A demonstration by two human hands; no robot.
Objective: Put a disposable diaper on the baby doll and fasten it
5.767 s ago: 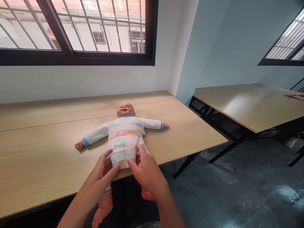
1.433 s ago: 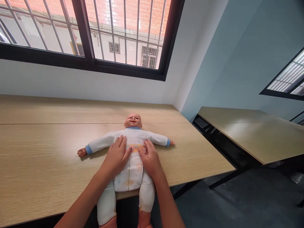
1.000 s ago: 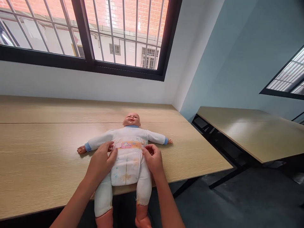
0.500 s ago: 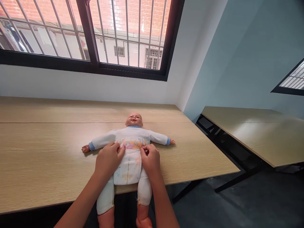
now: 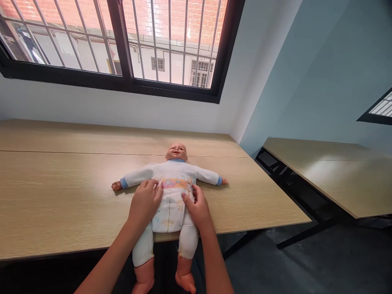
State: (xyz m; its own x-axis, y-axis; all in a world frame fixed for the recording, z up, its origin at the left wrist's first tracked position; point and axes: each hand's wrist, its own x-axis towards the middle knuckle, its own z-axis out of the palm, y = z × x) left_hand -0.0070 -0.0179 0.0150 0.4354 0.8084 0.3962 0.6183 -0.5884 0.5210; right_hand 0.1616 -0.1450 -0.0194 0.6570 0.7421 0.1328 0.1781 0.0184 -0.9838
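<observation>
A baby doll (image 5: 177, 152) in a white top with blue cuffs lies on its back, arms spread, legs hanging over the table's front edge. Across its belly is a white diaper (image 5: 168, 216) with an orange patterned waistband. My left hand (image 5: 146, 201) holds the diaper's left upper edge between thumb and fingers. At the opposite side, my right hand (image 5: 198, 207) is open, its thumb on the diaper's front and its fingers apart beside the doll's waist. Some of the right fingertips are hidden by the doll's side.
The doll lies on a light wooden table (image 5: 61, 196) against the wall. To the right, past a gap, stands a second wooden table (image 5: 324, 171) with dark legs. A barred window (image 5: 171, 45) in a black frame is above the first table.
My right hand has loosened its pinch on the diaper's side and its fingers have spread. My left hand stays at the left edge. The view has shifted slightly.
</observation>
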